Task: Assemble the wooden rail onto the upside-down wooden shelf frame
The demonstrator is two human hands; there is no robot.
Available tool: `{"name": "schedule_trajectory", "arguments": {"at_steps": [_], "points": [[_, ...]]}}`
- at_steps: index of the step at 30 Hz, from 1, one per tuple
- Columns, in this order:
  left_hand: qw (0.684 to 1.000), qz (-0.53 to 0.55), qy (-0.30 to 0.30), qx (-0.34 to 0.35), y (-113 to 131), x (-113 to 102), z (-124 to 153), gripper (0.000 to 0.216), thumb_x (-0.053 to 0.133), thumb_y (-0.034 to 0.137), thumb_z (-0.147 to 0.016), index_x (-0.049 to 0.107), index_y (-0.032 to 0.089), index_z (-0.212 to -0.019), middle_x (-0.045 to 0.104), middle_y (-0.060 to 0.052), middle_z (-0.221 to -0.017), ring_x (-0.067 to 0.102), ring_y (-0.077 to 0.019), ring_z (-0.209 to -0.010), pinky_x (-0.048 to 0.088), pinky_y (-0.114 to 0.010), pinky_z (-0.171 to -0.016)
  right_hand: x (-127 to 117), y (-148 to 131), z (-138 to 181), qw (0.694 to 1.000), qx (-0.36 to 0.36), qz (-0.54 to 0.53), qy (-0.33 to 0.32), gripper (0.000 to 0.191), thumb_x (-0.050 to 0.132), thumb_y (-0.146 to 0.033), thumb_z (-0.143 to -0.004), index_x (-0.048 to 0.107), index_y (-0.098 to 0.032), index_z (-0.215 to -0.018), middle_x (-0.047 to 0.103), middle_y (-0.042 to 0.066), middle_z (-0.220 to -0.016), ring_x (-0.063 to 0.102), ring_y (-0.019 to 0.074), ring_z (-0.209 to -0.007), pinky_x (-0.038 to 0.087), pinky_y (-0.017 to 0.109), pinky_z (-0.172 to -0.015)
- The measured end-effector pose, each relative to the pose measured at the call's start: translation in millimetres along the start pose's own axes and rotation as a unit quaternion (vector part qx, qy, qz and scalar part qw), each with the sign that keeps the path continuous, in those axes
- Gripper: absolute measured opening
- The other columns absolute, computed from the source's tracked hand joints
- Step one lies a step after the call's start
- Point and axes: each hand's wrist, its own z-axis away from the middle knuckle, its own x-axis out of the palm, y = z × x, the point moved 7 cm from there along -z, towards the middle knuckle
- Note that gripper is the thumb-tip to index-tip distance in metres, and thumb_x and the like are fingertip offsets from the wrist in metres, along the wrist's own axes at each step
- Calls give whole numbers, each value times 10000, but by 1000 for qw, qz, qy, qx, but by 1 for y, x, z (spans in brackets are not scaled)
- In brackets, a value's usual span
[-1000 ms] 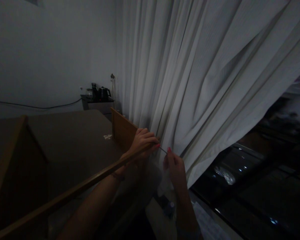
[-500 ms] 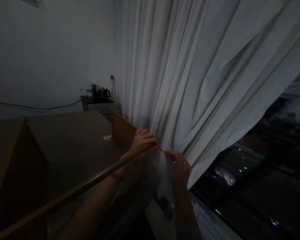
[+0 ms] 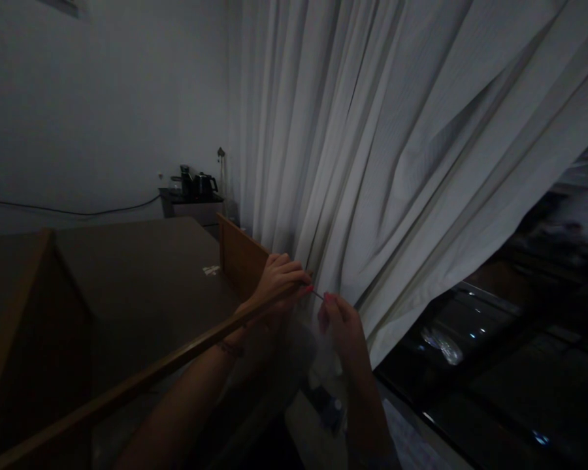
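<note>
Right hand point(image 3: 342, 321) pinches thin rod point(image 3: 318, 296), at four o'clock from left hand point(image 3: 280, 281), whose fingers curl over wooden board's point(image 3: 176, 356) end. Rod might slip if pinch loosens; curtain point(image 3: 372, 163), one o'clock, might snag if brushed.

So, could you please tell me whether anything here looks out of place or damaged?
The small pale patches on the brown surface, beside the upright wooden panel, look odd against that plain area; whether they are scraps or damage, I cannot tell.
</note>
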Motion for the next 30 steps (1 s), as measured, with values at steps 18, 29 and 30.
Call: {"name": "schedule_trajectory", "arguments": {"at_steps": [18, 29, 30], "points": [[1000, -7, 12, 5, -1, 1, 1, 383, 431, 482, -934, 647, 213, -766, 610, -15, -724, 465, -177, -748, 311, -359, -782, -19, 9, 10, 988, -27, 123, 94, 525, 374, -564, -950, 537, -198, -610, 523, -26, -522, 491, 118, -486, 354, 234, -495], [1000, -1, 1, 2, -1, 2, 2, 357, 445, 477, -928, 644, 217, -786, 599, -15, -738, 469, -182, -772, 318, -361, -797, -13, 0, 2, 997, -23, 62, 50, 367, 506, -493, -916, 523, -207, -687, 509, -50, -561, 495, 112, -528, 384, 215, -522], [1000, -3, -2, -4, -2, 2, 2, 352, 448, 477, -928, 643, 219, -788, 602, -14, -749, 471, -184, -783, 319, -365, -810, -14, -3, 2, 994, -43, 87, 54, 345, 497, -472, -927, 531, -208, -708, 520, -48, -573, 503, 115, -537, 391, 218, -533]]}}
